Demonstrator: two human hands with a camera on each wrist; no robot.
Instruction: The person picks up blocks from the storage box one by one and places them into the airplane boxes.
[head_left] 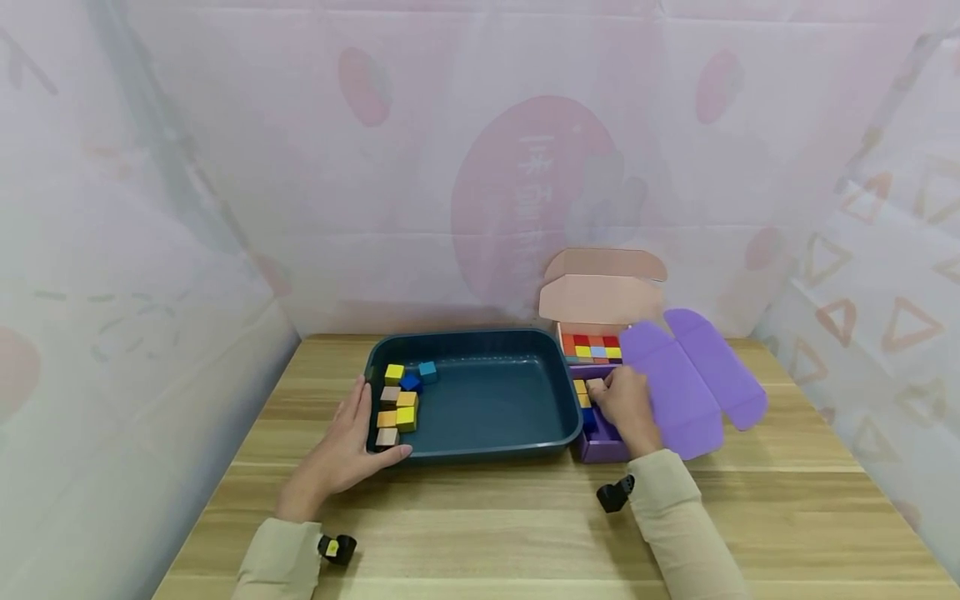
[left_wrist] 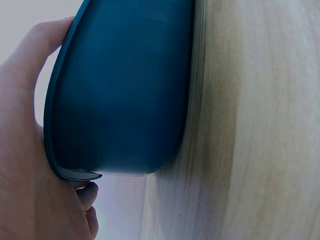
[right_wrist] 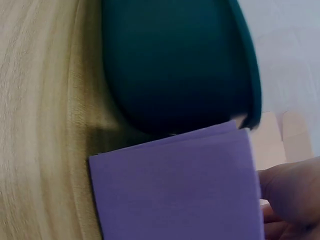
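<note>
A pale block sits right at the fingertips of the right hand, inside the purple box. The right hand's fingers bend down into that box; its wall hides the tips from the right wrist view, so I cannot tell whether they pinch the block or merely touch it. Just left of those fingers lies an orange block, and a dark blue block is nearer the person. The box's lid is folded open to the right of the hand.

Just beyond the right hand stands a pink box, lid up, with rows of coloured blocks inside. To the hand's left, just beside the purple box, is the dark teal tray. Its loose blocks, yellow, orange, blue and pale, gather close to the left hand, which is spread wide, fingers straight along the tray's outer end and thumb over the near rim. Under both hands is the wooden table.

The step in hand looks like handling one block in the purple box while the left hand steadies the tray; whether the block is going in or coming out cannot be told. The next move seems to call for either a clean release or a firm pinch and a lift over the wall.
</note>
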